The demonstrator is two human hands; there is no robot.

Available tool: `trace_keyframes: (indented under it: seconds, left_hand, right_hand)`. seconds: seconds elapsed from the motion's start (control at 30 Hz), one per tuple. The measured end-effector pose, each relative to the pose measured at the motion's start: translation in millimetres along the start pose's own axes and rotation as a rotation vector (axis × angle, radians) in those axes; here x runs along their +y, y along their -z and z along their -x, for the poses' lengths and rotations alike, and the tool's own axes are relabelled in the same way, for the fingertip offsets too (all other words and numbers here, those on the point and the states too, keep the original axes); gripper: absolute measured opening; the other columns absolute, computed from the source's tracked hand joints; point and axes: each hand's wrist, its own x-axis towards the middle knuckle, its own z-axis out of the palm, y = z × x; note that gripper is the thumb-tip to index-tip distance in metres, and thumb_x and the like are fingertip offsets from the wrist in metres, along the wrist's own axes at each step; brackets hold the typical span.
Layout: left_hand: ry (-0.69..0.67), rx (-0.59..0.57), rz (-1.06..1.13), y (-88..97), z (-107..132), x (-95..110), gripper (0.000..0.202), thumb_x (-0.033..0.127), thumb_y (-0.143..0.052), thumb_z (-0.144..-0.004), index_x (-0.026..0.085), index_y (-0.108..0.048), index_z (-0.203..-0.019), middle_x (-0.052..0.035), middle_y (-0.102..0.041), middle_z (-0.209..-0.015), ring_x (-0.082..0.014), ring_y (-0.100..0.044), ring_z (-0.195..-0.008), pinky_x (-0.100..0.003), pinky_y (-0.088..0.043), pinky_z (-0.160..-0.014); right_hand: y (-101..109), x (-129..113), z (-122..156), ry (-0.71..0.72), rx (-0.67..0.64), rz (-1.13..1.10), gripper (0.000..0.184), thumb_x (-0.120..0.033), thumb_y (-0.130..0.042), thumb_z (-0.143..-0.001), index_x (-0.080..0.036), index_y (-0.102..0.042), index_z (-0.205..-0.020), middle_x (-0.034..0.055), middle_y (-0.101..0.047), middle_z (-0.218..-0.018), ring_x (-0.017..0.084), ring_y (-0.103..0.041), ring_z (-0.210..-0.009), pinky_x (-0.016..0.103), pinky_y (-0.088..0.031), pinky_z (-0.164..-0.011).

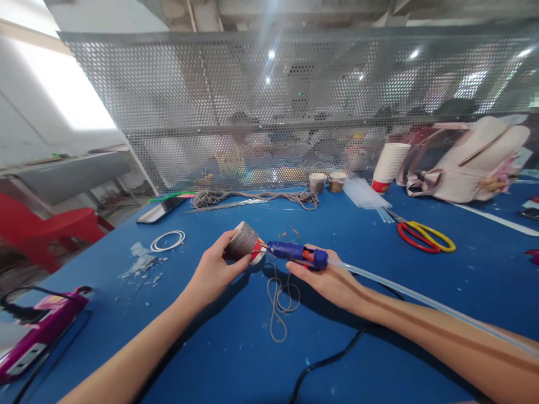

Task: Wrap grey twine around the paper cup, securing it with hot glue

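My left hand (219,265) is wrapped round a paper cup (245,242) that lies tilted on its side. Grey cord covers most of the cup's wall, and a red and white band shows at its right end. My right hand (326,278) grips a blue glue gun (297,253), whose tip meets the cup at the edge of the cord. A long clear glue stick (391,287) sticks out of the gun's back over my right forearm. From the cup, a loose length of grey cord (277,306) trails in loops on the blue table (236,359).
Scissors (425,235), a stack of paper cups (389,165) and a pale backpack (471,163) are at the right. A grey cord bundle (252,197) lies at the back before a perforated screen (252,106). A purple power strip (42,336) and white ring (167,241) are left; a black cable (328,359) runs in front.
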Motion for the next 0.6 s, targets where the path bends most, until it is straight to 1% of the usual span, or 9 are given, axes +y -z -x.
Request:
trace_keyframes:
  seconds: [0.13, 0.33, 0.47, 0.6]
  left_hand:
    - [-0.01, -0.004, -0.02, 0.1, 0.0, -0.6, 0.044, 0.035, -0.061, -0.072, 0.017, -0.056, -0.112, -0.0046, -0.068, -0.101, -0.019, -0.064, -0.087, -0.034, -0.051, -0.081]
    - [-0.003, -0.001, -0.029, -2.7, 0.7, -1.4, 0.048, 0.036, -0.06, -0.072, 0.016, -0.055, -0.115, -0.0056, -0.068, -0.102, -0.0198, -0.064, -0.088, -0.035, -0.051, -0.082]
    - [-0.01, -0.001, -0.033, -5.2, 0.9, -3.0, 0.047, 0.036, -0.061, -0.071, 0.017, -0.056, -0.114, -0.0056, -0.068, -0.102, -0.0207, -0.064, -0.089, -0.035, -0.051, -0.082]
    - [-0.004, -0.001, -0.028, -5.0, 0.9, -3.3, 0.048, 0.037, -0.061, -0.071, 0.016, -0.056, -0.113, -0.0061, -0.068, -0.102, -0.0214, -0.064, -0.089, -0.035, -0.051, -0.083]
  right_hand:
    - [-2.3, 1.1, 1.7, 0.009, -0.021, 0.029, 0.03, -0.045, -0.057, -0.079, -0.019, -0.052, -0.065, -0.0035, -0.051, -0.059, 0.01, -0.041, -0.053, 0.023, -0.032, -0.05]
    - [-4.5, 2.3, 0.0, 0.049, 0.013, 0.052, 0.028, -0.042, -0.056, -0.081, -0.019, -0.054, -0.066, -0.0025, -0.054, -0.06, 0.01, -0.043, -0.053, 0.023, -0.032, -0.05]
    - [-5.8, 2.0, 1.5, 0.047, -0.01, 0.049, 0.026, -0.04, -0.058, -0.08, -0.018, -0.054, -0.066, -0.0031, -0.054, -0.059, 0.01, -0.044, -0.051, 0.022, -0.033, -0.049]
    - [-8.1, 3.3, 3.2, 0.106, -0.02, 0.082, 0.024, -0.038, -0.058, -0.082, -0.018, -0.055, -0.068, -0.0028, -0.055, -0.061, 0.009, -0.045, -0.052, 0.021, -0.034, -0.05]
